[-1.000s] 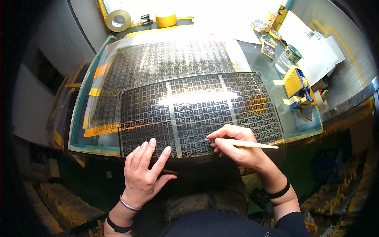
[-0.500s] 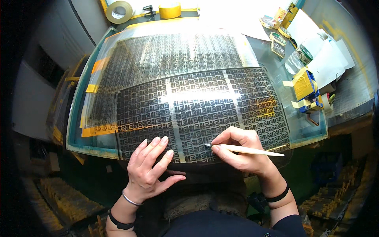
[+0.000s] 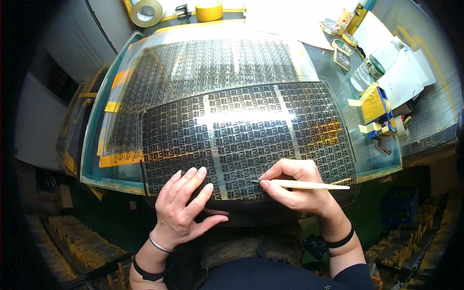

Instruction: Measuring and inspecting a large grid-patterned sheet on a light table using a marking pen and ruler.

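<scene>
One dark patterned sheet point(image 3: 251, 150) lies partly under both hands point(image 3: 181, 208) point(image 3: 297, 186)

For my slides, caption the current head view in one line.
Left hand at a dark patterned sheet's near edge, right hand holding a slim pale tool pencil-style.

At eleven o'clock a beige tape roll point(image 3: 137, 20) sits on the bench point(image 3: 342, 83); past it, toward twelve, come a small black piece point(image 3: 182, 13) and a yellow roll point(image 3: 209, 11). At two o'clock stands a clear jar point(image 3: 361, 80), white papers point(image 3: 405, 79) just beside it. Between two and three: a blue dispenser point(image 3: 385, 116) with yellow tape point(image 3: 373, 107). At four, a dim blue crate point(image 3: 400, 207).
</scene>
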`<control>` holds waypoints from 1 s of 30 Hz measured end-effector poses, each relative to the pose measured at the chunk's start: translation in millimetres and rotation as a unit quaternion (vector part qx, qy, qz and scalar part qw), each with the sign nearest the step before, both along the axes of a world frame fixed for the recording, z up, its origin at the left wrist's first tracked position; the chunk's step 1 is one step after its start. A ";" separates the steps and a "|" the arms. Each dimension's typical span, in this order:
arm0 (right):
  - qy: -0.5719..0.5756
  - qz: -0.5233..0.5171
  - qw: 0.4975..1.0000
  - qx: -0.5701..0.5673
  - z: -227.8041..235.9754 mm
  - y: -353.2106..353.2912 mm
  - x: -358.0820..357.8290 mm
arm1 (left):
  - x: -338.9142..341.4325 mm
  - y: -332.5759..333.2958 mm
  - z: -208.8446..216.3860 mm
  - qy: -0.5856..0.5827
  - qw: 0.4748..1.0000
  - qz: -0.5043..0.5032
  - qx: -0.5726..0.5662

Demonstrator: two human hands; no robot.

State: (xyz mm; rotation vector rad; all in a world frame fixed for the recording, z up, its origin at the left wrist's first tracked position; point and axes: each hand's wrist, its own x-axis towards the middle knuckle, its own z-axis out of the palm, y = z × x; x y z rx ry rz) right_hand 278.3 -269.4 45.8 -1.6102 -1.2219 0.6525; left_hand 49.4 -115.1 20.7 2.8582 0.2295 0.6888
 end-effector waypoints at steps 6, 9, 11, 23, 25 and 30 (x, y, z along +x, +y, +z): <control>-0.006 -0.003 1.000 0.000 1.4 0.3 -0.6 | -0.2 -0.4 -0.6 -0.003 1.000 0.002 0.002; -0.011 0.009 1.000 0.001 -0.1 -0.9 1.2 | -0.6 -0.8 -1.3 0.000 1.000 0.004 0.002; -0.004 0.011 1.000 -0.005 2.2 -0.8 1.4 | -1.0 -1.2 -0.9 0.002 1.000 0.006 0.003; -0.022 0.007 1.000 0.001 3.0 0.7 1.4 | -1.8 -1.3 -0.9 -0.001 1.000 0.005 -0.001; -0.005 0.013 1.000 -0.001 0.3 -0.6 2.5 | -1.4 -1.2 -2.0 -0.001 1.000 0.004 -0.002; -0.005 -0.002 1.000 0.010 0.2 0.8 0.5 | -1.0 -1.2 -1.4 -0.001 1.000 0.003 -0.004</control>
